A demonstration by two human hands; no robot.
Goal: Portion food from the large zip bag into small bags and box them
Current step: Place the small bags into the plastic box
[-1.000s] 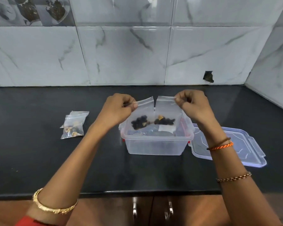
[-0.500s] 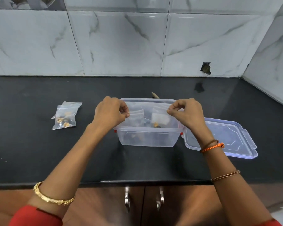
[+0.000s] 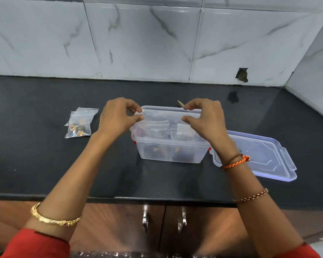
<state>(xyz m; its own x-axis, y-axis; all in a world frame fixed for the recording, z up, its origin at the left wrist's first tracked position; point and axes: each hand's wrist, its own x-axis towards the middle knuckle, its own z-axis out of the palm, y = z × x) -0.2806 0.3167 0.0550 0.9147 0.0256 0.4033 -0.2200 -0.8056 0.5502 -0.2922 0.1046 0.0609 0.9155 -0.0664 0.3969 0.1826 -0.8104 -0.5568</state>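
Both my hands sit over the clear box [image 3: 171,151] — left hand [image 3: 117,116] and right hand [image 3: 203,118] half-curled, seemingly gripping nothing. Last filled small bags [image 3: 80,123] lie left of the box, nearer my left hand.

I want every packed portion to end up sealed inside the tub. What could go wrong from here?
1. The small bags stand as high as the clear plastic tub's rim, so they may get pinched when the lid goes on.
2. Filled bags lying on the counter, left of the left hand, could be forgotten.
3. Both hands, including the right hand, hover open at the rim; pressing down may crush the food.
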